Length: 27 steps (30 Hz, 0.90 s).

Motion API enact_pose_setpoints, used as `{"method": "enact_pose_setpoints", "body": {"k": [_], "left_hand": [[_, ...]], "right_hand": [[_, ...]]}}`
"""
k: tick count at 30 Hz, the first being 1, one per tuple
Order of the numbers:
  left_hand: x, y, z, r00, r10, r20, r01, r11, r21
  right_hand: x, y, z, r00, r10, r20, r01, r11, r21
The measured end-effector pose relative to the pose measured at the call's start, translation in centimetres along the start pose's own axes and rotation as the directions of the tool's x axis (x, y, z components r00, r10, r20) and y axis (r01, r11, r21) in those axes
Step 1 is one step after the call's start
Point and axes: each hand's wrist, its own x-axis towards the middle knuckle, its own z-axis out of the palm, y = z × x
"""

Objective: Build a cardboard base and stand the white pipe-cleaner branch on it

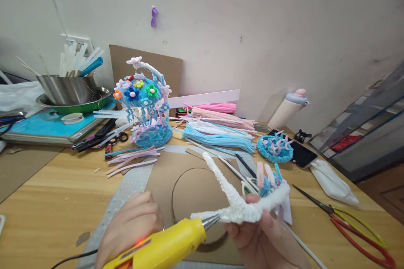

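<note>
My left hand [134, 222] is closed round a yellow hot glue gun [170, 243], whose body hides part of the grip. A small red light glows on its side, and a black cord trails off to the left. The metal nozzle touches or nearly touches a white, fuzzy-wrapped forked branch [243, 210], shiny near its fork. Pinching that branch from below is my right hand [261, 235], thumb in front. Short pink and blue pipe-cleaner pieces [268, 180] show just behind the branch. Beneath both hands lies brown cardboard [160, 185] with a drawn circle.
A blue flowered pipe-cleaner lamp-like piece [142, 96] stands behind. Bundles of pipe cleaners [217, 134] lie mid-table. Red-and-yellow-handled scissors [353, 227] rest at right, near a small blue round piece [275, 149] and a phone [303, 151]. A metal bowl [66, 90] and bottle [287, 109] stand farther back.
</note>
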Motion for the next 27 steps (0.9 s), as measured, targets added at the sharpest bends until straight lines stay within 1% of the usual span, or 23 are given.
{"method": "enact_pose_setpoints", "body": {"k": [2,5,7,12,14,18,23,27], "left_hand": [[0.1,0.0,-0.3,1.000,0.001,0.017,-0.001,1.000,0.015],[0.4,0.1,-0.6,0.998,0.034,0.050,-0.037,0.997,0.064],[0.6,0.2,-0.5,0.998,0.047,0.049,-0.051,0.994,0.096],[0.7,0.4,0.3,0.988,0.114,-0.104,-0.103,0.989,0.107],[0.6,0.2,0.4,0.987,0.113,-0.117,-0.104,0.991,0.081],[0.6,-0.1,0.2,0.994,0.087,-0.070,-0.087,0.996,0.004],[1.0,0.7,-0.5,0.997,0.069,0.023,-0.067,0.995,-0.071],[0.9,0.8,-0.6,0.996,0.033,0.086,-0.031,0.999,-0.027]], "right_hand": [[0.0,-0.1,0.0,1.000,-0.005,-0.007,0.005,1.000,-0.004],[0.0,-0.2,-0.2,0.999,-0.031,-0.040,0.030,0.999,-0.020],[0.0,-0.3,-0.3,0.998,-0.044,-0.047,0.042,0.999,-0.031],[0.1,-0.2,-0.4,0.996,-0.049,-0.069,0.047,0.998,-0.033],[0.1,-0.2,-0.3,0.996,-0.042,-0.084,0.040,0.999,-0.023],[0.0,-0.3,0.1,0.996,-0.017,-0.086,0.018,1.000,0.007],[-0.1,-0.4,0.4,0.997,-0.001,-0.071,0.001,1.000,0.006],[-0.2,-0.5,0.3,0.997,0.013,-0.071,-0.014,1.000,-0.007]]}}
